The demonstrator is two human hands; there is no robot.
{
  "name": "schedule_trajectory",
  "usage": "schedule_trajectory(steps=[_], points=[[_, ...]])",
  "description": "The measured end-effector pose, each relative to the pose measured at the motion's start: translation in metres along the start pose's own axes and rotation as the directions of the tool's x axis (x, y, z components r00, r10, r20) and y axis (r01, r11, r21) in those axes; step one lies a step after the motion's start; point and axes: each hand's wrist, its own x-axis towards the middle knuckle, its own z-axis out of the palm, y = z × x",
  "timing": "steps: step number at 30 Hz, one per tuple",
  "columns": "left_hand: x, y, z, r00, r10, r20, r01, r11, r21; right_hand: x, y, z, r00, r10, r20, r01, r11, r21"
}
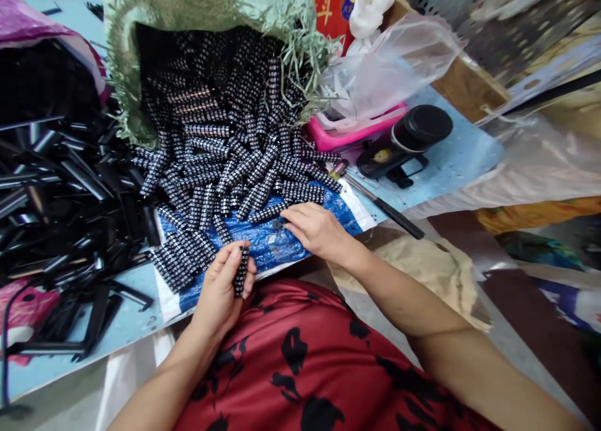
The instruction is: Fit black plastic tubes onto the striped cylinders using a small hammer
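A clear plastic bag [394,64] drapes over a pink container [325,141] beside a black bottle [397,143].

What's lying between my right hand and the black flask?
In the head view, a black-handled tool and the blue sheet's white edge lie between your right hand and the flask.

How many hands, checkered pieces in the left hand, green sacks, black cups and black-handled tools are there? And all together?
Hands: 2 (left hand, right hand)
Checkered piece in the left hand: 1
Green sack: 1
Black cup: 1
Black-handled tool: 1
Total: 6
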Motion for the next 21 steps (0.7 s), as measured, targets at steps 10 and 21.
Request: schedule_trajectory(steps=[10,21], points=[[0.002,-0.004,0.002,0.999,-0.033,0.041,0.032,0.999,0.009,0.018,-0.028,0.008,0.984,0.033,0.175,-0.017,0.996,-0.093],[-0.004,-0.004,0.002,0.987,-0.017,0.158,-0.002,0.993,0.119,0.016,-0.040,0.003,0.907,0.179,0.380,-0.406,0.142,0.903]])
